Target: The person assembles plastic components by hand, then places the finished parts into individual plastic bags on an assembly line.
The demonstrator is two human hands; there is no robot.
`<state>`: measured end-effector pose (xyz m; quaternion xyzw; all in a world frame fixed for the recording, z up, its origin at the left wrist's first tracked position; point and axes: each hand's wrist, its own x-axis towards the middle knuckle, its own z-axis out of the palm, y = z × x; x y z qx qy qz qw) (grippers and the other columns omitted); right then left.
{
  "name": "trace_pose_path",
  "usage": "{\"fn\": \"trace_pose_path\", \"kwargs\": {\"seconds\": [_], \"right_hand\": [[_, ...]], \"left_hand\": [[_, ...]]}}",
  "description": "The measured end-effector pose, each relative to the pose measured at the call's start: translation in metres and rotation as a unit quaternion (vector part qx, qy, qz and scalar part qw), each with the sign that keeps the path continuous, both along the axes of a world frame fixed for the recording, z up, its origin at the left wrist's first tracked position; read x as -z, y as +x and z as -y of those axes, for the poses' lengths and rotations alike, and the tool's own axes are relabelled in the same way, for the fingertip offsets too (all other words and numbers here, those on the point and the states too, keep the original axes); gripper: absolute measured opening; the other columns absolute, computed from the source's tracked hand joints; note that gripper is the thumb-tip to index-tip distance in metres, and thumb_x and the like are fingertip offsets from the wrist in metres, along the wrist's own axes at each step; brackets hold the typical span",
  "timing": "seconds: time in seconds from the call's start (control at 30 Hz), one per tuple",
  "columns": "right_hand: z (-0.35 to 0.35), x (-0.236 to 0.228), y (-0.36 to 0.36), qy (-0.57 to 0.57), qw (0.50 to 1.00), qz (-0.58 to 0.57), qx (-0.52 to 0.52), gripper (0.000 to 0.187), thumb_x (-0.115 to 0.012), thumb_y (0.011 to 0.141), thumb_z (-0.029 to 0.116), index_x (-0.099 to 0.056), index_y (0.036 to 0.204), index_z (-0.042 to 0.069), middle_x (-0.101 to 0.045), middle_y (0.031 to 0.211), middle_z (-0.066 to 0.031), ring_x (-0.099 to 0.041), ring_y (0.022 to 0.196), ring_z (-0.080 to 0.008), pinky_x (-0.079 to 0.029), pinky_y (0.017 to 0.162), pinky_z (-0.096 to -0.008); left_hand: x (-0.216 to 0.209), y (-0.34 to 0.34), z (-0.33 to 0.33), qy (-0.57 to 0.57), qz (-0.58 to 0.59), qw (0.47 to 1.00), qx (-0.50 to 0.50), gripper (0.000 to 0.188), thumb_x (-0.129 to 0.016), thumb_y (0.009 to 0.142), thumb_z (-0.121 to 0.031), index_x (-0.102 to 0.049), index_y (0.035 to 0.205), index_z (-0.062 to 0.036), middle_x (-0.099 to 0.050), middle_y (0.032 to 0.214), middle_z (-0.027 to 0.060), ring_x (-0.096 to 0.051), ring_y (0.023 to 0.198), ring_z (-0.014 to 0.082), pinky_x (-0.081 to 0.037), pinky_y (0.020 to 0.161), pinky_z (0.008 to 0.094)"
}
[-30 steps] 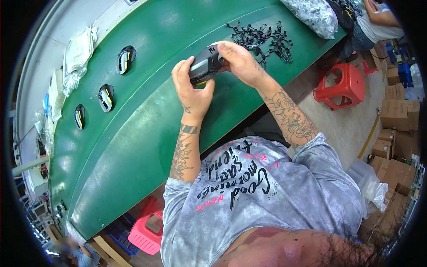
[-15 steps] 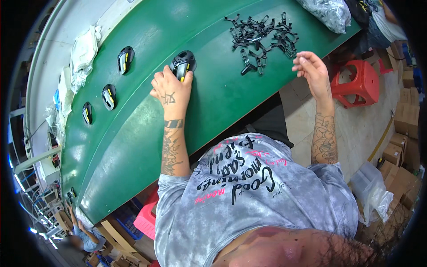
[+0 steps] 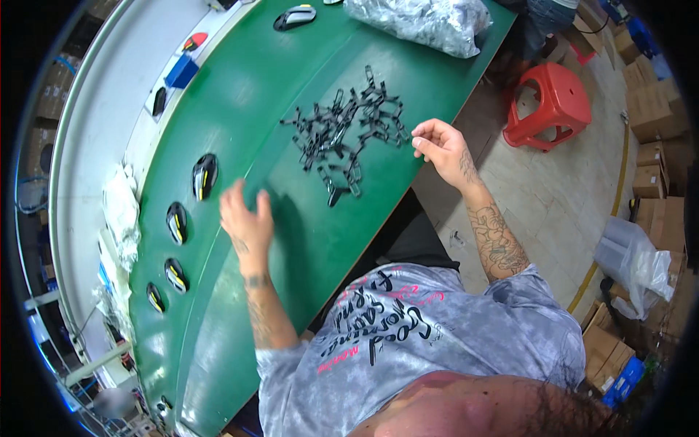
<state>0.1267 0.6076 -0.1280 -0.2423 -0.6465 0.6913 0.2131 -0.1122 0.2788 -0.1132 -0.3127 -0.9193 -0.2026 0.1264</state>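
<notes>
My left hand is above the green table, its fingers spread and empty. Just beyond its fingertips, to the left, lies a black oval mouse-shaped housing with a yellow stripe and a shiny grey panel. Similar housings form a curved row running toward the near left. Over the table's right edge hangs my right hand, fingers loosely curled, thumb apart from them, nothing visible between. Close to it, a tangled pile of black plastic clip-like frames is spread on the table.
A clear bag of grey parts lies at the far end, near another black housing. White plastic wrapping lines the left edge. On the floor at right are a red stool and cardboard boxes.
My left hand has let go of the housing, which now lies at the far end of the row, and has drawn back. The view has shifted toward the table's far end.
</notes>
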Motion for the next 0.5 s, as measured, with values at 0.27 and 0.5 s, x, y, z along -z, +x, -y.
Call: {"fn": "trace_pose_path", "kwargs": {"seconds": [0.27, 0.5], "right_hand": [[-0.172, -0.122, -0.111, 0.471, 0.862, -0.039, 0.184, 0.025, -0.067, 0.092, 0.017, -0.074, 0.103, -0.005, -0.077, 0.091, -0.0154, -0.073, 0.081, -0.0204, -0.055, 0.07, -0.0307], [-0.302, -0.075, -0.252, 0.672, 0.645, 0.362, 0.018, 0.035, -0.066, 0.087, 0.024, -0.072, 0.101, -0.007, -0.075, 0.1, -0.0238, -0.074, 0.092, -0.0332, -0.059, 0.08, -0.0406]], "left_hand": [[0.024, 0.057, 0.012, 0.004, 0.006, 1.0, 0.021, 0.031, -0.07, 0.083, -0.012, -0.067, 0.113, -0.0063, -0.061, 0.114, 0.0156, -0.055, 0.111, 0.0367, -0.041, 0.1, 0.0486], [0.03, 0.05, 0.01, 0.044, 0.021, 0.999, 0.013, 0.026, -0.068, 0.08, -0.008, -0.068, 0.106, -0.0061, -0.059, 0.108, 0.0149, -0.054, 0.106, 0.0361, -0.041, 0.098, 0.0484]]}}
